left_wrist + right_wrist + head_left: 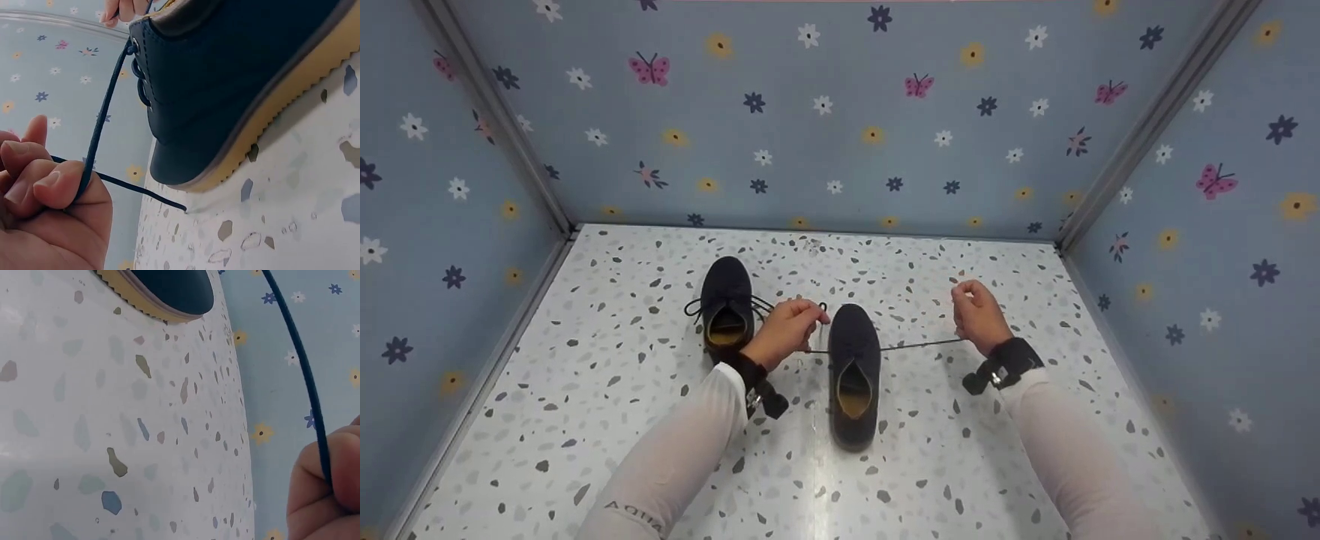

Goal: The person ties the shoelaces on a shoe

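Observation:
A dark navy lace-up shoe stands on the speckled surface between my hands, its toe pointing away from me. On its left side my left hand holds one end of the lace, curled fingers and thumb pinching it; the left wrist view shows this dark blue lace running up to the eyelets, with its loose tip trailing beyond the hand. To the right, my right hand grips the other lace end, drawn out nearly straight sideways. In the right wrist view that lace passes between thumb and finger.
A second navy shoe with a tied bow stands farther left, partly behind my left wrist. Blue panels printed with flowers and butterflies enclose the white speckled surface at the back and both sides.

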`<state>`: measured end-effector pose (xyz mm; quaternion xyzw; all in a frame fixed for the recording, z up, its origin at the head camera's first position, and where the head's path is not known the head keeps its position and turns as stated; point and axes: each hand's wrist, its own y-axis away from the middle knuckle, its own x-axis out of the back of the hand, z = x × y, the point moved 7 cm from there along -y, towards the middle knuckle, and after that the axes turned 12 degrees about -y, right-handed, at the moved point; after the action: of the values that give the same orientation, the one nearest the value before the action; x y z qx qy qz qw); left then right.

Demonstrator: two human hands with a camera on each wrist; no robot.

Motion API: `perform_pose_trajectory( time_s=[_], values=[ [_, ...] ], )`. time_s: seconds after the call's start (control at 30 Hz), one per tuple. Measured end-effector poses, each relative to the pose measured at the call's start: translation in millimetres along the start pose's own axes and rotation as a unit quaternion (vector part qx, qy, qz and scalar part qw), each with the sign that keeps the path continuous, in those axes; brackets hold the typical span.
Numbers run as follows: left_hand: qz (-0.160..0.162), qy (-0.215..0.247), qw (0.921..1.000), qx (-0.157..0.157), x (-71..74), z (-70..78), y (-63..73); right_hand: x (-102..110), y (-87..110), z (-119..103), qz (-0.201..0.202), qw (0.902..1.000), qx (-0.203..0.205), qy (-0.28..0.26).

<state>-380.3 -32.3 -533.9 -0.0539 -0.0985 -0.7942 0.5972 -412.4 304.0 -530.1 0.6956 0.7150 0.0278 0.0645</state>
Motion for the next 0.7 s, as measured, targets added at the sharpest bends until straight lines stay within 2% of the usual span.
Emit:
perform_pose_trajectory(
  time_s=[0.17, 0.3, 0.4, 0.53, 0.7],
  values=[
    [0.011, -0.040, 0.9991, 0.012, 6.8, -3.3, 2.7, 13.9, -2.8, 11.5, 0.044, 0.9982, -0.025, 0.033],
    [0.021, -0.080, 0.9964, 0.015, 12.3, -4.5, 4.7, 20.3, -4.3, 18.4, 0.059, 0.9944, -0.036, 0.080],
    [0.024, -0.102, 0.9944, 0.018, 14.8, -6.8, 5.9, 22.5, -5.2, 21.5, 0.061, 0.9900, -0.029, 0.124],
    [0.023, -0.105, 0.9939, 0.027, 16.6, -10.9, 7.2, 22.9, -5.5, 25.9, 0.065, 0.9818, -0.020, 0.177],
    [0.018, -0.080, 0.9961, 0.032, 14.0, -12.1, 8.3, 15.5, -6.2, 31.6, 0.063, 0.9631, -0.010, 0.262]
  ],
)
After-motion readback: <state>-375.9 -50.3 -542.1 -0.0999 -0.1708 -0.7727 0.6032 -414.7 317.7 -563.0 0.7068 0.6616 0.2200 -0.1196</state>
